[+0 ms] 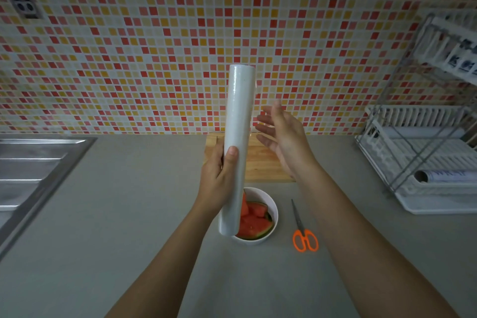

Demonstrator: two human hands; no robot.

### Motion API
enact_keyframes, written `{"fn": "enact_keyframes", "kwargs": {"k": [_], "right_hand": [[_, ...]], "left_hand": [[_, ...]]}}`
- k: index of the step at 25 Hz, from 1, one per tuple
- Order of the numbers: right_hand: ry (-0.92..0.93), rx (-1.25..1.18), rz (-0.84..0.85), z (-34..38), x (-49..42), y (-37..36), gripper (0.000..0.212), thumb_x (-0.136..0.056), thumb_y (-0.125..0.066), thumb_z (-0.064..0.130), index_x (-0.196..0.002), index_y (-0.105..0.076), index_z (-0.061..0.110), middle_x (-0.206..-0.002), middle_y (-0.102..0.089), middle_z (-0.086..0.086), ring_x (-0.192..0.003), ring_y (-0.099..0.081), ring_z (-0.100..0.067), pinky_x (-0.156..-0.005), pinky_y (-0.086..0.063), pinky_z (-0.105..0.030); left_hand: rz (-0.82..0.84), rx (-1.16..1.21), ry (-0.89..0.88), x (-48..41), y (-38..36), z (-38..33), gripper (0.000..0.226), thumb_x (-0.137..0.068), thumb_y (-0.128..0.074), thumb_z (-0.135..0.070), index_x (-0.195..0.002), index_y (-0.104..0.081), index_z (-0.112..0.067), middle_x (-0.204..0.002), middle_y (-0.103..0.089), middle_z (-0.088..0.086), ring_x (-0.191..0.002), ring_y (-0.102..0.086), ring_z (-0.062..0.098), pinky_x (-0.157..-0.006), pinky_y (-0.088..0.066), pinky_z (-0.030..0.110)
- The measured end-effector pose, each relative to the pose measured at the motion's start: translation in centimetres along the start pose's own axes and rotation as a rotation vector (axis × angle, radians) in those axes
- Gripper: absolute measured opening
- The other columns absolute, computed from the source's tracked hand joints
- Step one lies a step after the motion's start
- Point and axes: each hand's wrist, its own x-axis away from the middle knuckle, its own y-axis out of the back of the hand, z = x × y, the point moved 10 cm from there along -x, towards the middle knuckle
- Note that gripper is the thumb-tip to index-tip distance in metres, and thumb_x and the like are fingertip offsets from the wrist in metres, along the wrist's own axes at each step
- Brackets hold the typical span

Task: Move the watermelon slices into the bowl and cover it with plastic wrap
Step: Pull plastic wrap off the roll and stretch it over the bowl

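My left hand (pixel 219 178) grips a long white roll of plastic wrap (pixel 238 121) around its lower half and holds it nearly upright above the counter. Just to the right of the roll, my right hand (pixel 282 137) is raised with its fingers spread, holding nothing and not touching the roll. Below the roll a white bowl (pixel 273 208) stands on the grey counter with several red watermelon slices (pixel 254 222) inside. The roll's lower end hides the bowl's left part.
A wooden cutting board (pixel 265 160) lies behind the bowl against the tiled wall. Orange-handled scissors (pixel 303 232) lie right of the bowl. A steel sink drainboard (pixel 33 173) is at the left, a white dish rack (pixel 423 162) at the right.
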Motion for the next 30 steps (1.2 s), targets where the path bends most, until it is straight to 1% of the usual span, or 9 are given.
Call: {"fn": "enact_keyframes", "kwargs": {"k": [2, 6, 9, 13, 16, 19, 22, 26, 30], "right_hand": [[0.033, -0.024, 0.063, 1.0, -0.2, -1.0, 0.030, -0.084, -0.059, 0.043, -0.100, -0.064, 0.018, -0.100, -0.069, 0.000, -0.090, -0.067, -0.012, -0.074, -0.053, -0.023], [0.070, -0.096, -0.051, 1.7, -0.4, 0.1, 0.007, -0.088, -0.058, 0.020, -0.089, -0.061, 0.014, -0.086, -0.063, 0.002, -0.082, -0.062, -0.010, -0.072, -0.051, -0.023], [0.097, -0.101, -0.055, 1.4, 0.0, 0.2, 0.008, -0.089, -0.057, 0.028, -0.091, -0.058, 0.020, -0.089, -0.063, 0.002, -0.080, -0.062, -0.010, -0.069, -0.052, -0.022], [0.149, 0.124, 0.041, 0.9, 0.8, -0.4, 0.017, -0.080, -0.068, 0.033, -0.094, -0.062, 0.026, -0.090, -0.066, 0.002, -0.083, -0.066, -0.010, -0.069, -0.053, -0.022], [0.217, 0.173, -0.040, 0.9, 1.2, 0.6, 0.003, -0.083, -0.065, 0.025, -0.085, -0.066, 0.022, -0.077, -0.067, 0.003, -0.072, -0.065, -0.006, -0.067, -0.052, -0.020], [0.179, 0.144, -0.066, 0.0, 1.6, 1.2, 0.019, -0.076, -0.066, 0.044, -0.087, -0.064, 0.028, -0.087, -0.068, 0.006, -0.075, -0.067, -0.009, -0.072, -0.055, -0.026], [0.206, 0.361, 0.070, -0.8, 2.1, -0.1, 0.010, -0.077, -0.069, 0.037, -0.079, -0.066, 0.028, -0.077, -0.069, 0.007, -0.074, -0.067, -0.011, -0.075, -0.055, -0.033], [0.237, 0.351, -0.037, -0.7, 2.4, 1.2, 0.010, -0.083, -0.063, 0.033, -0.075, -0.064, 0.028, -0.070, -0.068, 0.005, -0.070, -0.066, -0.011, -0.075, -0.056, -0.036], [0.258, 0.454, 0.021, -0.6, 2.9, 0.6, 0.012, -0.082, -0.064, 0.031, -0.071, -0.064, 0.028, -0.069, -0.069, 0.006, -0.072, -0.067, -0.013, -0.077, -0.056, -0.041]], "left_hand": [[0.034, -0.003, -0.015, 0.2, -0.6, -0.2, 0.017, -0.094, -0.037, -0.049, -0.106, -0.049, -0.052, -0.095, -0.061, -0.030, -0.087, -0.059, -0.006, -0.065, -0.045, 0.007], [0.060, -0.004, 0.016, 0.8, -1.2, 0.5, 0.015, -0.092, -0.035, -0.053, -0.102, -0.046, -0.058, -0.096, -0.061, -0.020, -0.088, -0.058, -0.007, -0.068, -0.047, 0.009], [0.030, -0.029, -0.015, 1.0, -1.3, 0.2, 0.013, -0.093, -0.034, -0.051, -0.097, -0.046, -0.051, -0.097, -0.057, -0.012, -0.087, -0.056, -0.005, -0.068, -0.046, 0.009], [-0.015, -0.041, -0.041, 0.8, -1.0, 0.2, 0.025, -0.094, -0.033, -0.049, -0.101, -0.051, -0.033, -0.098, -0.055, -0.001, -0.085, -0.054, 0.002, -0.066, -0.046, 0.013], [-0.021, -0.051, -0.077, 0.8, -0.9, 0.0, 0.017, -0.095, -0.034, -0.048, -0.100, -0.049, -0.043, -0.095, -0.055, -0.012, -0.086, -0.055, 0.001, -0.067, -0.047, 0.015], [-0.043, -0.063, -0.083, 0.6, -0.7, -0.5, 0.014, -0.095, -0.034, -0.048, -0.097, -0.044, -0.057, -0.094, -0.053, -0.027, -0.089, -0.053, -0.005, -0.071, -0.046, 0.011], [-0.074, -0.053, -0.103, 0.2, -0.1, -1.0, 0.015, -0.093, -0.033, -0.052, -0.098, -0.046, -0.050, -0.093, -0.055, -0.021, -0.088, -0.054, -0.004, -0.069, -0.044, 0.009], [-0.071, -0.071, -0.140, 0.0, -0.2, -1.8, 0.011, -0.093, -0.034, -0.051, -0.093, -0.044, -0.056, -0.092, -0.053, -0.029, -0.087, -0.053, -0.001, -0.070, -0.046, 0.015], [-0.066, -0.057, -0.168, -0.5, -0.6, -2.9, 0.014, -0.094, -0.033, -0.051, -0.093, -0.044, -0.060, -0.093, -0.051, -0.034, -0.088, -0.053, 0.000, -0.072, -0.047, 0.016]]}}
